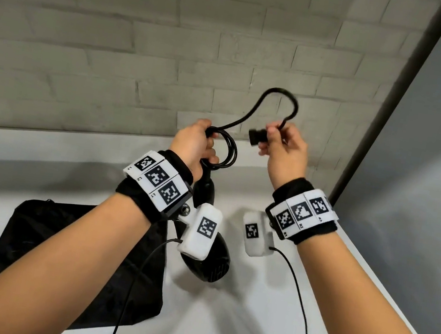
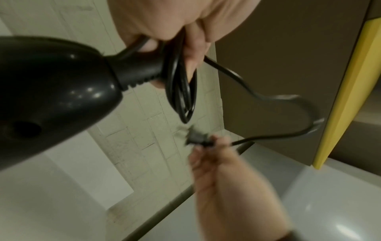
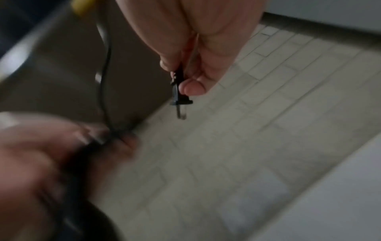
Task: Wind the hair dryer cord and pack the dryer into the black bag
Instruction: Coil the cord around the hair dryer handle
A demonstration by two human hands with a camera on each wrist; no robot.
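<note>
Forearms (image 1: pixel 76 253) over black bag (image 1: pixel 35 238); hair dryer (image 1: pixel 209 264) half-hidden.

Head cam looks down; wrist cams close, all share cord (image 1: pixel 278 100).

Both forearms are bare, and each wrist wears a black fabric wristband (image 1: pixel 301 190) wrapped by a white band of square black-and-white coded markers (image 1: pixel 157 182), three showing on each. A white box-shaped camera module (image 1: pixel 201 230) carrying one more such marker hangs under the left wrist near frame centre on a bracket with a visible screw, its twin (image 1: pixel 255 232) just right of it. A thin black cable (image 1: pixel 132 283) leaves each module and runs to the bottom edge.
</note>
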